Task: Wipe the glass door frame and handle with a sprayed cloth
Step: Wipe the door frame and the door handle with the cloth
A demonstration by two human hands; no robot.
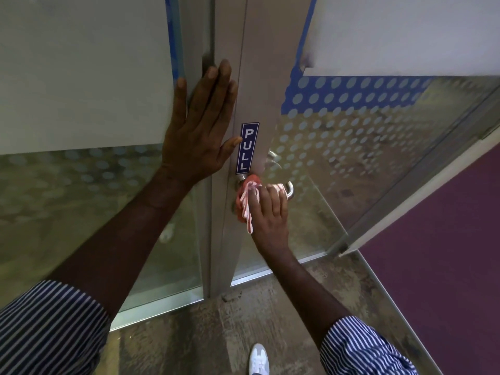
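A grey metal door frame point(259, 77) runs down the middle, with a blue PULL sticker point(247, 148) on it. Below the sticker a steel lever handle point(289, 190) sticks out to the right. My right hand point(270, 215) grips a red and white striped cloth point(245, 204) wrapped around the handle's base and shaft. My left hand point(201, 125) lies flat with fingers spread against the frame's left edge, above and left of the sticker. Most of the handle is hidden under the cloth and my fingers.
Frosted and dotted glass panels stand on both sides, the left glass panel point(81, 77) and the door's glass panel point(365, 136). A purple wall point(446, 253) is at the right. Mottled floor lies below, with my white shoe point(259, 359) near the bottom edge.
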